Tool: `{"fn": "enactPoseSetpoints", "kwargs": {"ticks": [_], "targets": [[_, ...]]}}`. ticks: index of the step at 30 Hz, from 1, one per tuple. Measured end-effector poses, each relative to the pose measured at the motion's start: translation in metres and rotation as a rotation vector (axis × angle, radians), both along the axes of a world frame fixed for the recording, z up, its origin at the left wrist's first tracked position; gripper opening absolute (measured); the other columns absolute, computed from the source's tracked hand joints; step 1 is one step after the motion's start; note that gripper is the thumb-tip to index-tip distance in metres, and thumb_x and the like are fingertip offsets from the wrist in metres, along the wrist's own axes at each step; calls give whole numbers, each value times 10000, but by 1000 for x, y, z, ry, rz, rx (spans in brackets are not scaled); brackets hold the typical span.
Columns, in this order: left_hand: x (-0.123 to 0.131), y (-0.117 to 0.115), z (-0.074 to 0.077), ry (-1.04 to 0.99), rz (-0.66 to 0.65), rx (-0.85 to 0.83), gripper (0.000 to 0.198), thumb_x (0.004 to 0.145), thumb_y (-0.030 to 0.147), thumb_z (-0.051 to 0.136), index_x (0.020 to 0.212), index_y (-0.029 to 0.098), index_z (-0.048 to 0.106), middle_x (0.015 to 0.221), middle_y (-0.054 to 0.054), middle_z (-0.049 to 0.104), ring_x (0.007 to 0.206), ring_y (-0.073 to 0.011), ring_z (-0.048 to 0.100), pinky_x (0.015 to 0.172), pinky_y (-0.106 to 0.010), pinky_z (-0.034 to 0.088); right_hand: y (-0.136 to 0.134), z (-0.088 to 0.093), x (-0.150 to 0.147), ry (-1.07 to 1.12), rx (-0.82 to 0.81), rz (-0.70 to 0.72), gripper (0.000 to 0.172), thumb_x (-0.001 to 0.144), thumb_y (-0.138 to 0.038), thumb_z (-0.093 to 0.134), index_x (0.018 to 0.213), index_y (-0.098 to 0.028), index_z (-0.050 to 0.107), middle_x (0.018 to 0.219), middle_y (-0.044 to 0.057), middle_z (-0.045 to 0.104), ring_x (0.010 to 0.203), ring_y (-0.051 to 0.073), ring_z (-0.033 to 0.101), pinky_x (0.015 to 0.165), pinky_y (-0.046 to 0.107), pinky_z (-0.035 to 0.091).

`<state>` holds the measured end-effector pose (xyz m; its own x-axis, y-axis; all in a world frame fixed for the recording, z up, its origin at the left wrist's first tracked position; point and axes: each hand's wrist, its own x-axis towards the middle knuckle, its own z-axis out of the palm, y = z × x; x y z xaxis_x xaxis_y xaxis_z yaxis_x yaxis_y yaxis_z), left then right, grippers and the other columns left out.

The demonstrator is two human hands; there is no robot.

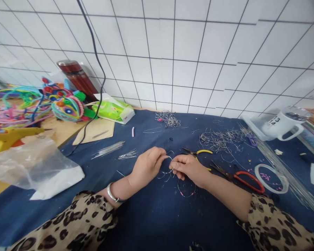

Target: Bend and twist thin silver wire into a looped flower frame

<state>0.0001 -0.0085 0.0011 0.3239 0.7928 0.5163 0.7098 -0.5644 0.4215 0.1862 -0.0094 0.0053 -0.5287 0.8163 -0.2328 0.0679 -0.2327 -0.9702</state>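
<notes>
My left hand (150,161) is closed in a pinch on a thin, curved silvery wire (170,152). Close beside it, my right hand (187,166) pinches the same wire, with its fingers curled. More bent wire ends (165,176) stick out below the fingertips; how they join is too fine to tell. Just under my right hand, a wire ring with pink beads (187,195) lies on the dark blue cloth (157,223). Yellow-handled pliers (204,152) lie partly behind my right hand, and red-handled pliers (247,179) are to its right.
Tangled wire (221,139) and a bundle of long straight wires (290,174) lie at right, near a dish of pink beads (272,178) and a white mug (284,123). At left are short wires (108,150), a plastic bag (36,167), a yellow glue gun (13,136) and a hanging black cable (96,57).
</notes>
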Motion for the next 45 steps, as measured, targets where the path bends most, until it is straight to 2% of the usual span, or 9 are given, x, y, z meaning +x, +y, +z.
{"fn": "enactPoseSetpoints", "kwargs": {"ticks": [6,9,11,16,19,22,29,38,45], "targets": [[0,2,0,-181,142,-131,134,782,225,568,906,193,528,744,7,631,649,-111,592,619,-231,482,0,4,3,152,-13,-20,139,773,-219,498,845,-158,599,726,10,557,624,83,504,483,177,383],[2,-1,1,-213,164,-166,173,768,208,576,932,194,521,728,17,635,625,-102,588,604,-223,472,-2,9,3,221,-34,0,169,782,-240,494,913,-166,572,912,47,586,722,105,540,514,187,405],[3,-2,3,-233,164,-195,186,763,204,577,940,195,520,720,22,632,609,-97,578,593,-221,459,-3,9,2,196,-15,-14,180,786,-277,515,925,-169,550,916,51,593,721,111,549,512,192,409],[5,-3,5,-353,14,-385,225,789,253,551,997,184,498,676,29,584,585,-98,541,581,-228,438,-5,2,-2,57,77,-117,153,799,-302,500,850,-163,537,731,12,579,568,84,521,464,187,394],[3,-2,7,-468,-128,-562,234,828,308,503,1013,167,510,685,17,563,597,-104,539,596,-240,443,-3,0,-1,-38,127,-172,190,816,-334,465,857,-168,548,705,4,569,528,74,503,444,179,388],[1,-1,10,-570,-182,-656,234,851,333,464,972,150,546,714,0,558,617,-105,530,610,-244,439,-3,2,-1,-157,183,-171,202,813,-351,463,840,-175,558,684,-3,568,503,68,495,435,172,379],[4,-1,16,-501,-189,-643,204,841,309,483,792,143,590,656,8,534,613,-104,497,613,-233,406,-7,7,-3,-307,376,-125,179,815,-294,466,729,-179,572,620,-28,551,495,62,482,497,187,383],[4,-3,14,-278,-81,-459,198,844,272,458,713,159,555,605,23,514,587,-104,482,564,-215,377,-9,4,-4,-313,391,-198,180,827,-303,448,742,-187,557,629,-26,547,491,65,472,499,190,377],[1,0,9,-353,-112,-534,203,845,306,461,737,159,550,590,37,475,546,-90,455,529,-202,369,-6,4,-2,-252,343,-210,187,822,-341,456,764,-187,547,654,-19,553,473,64,466,473,191,388]]}}
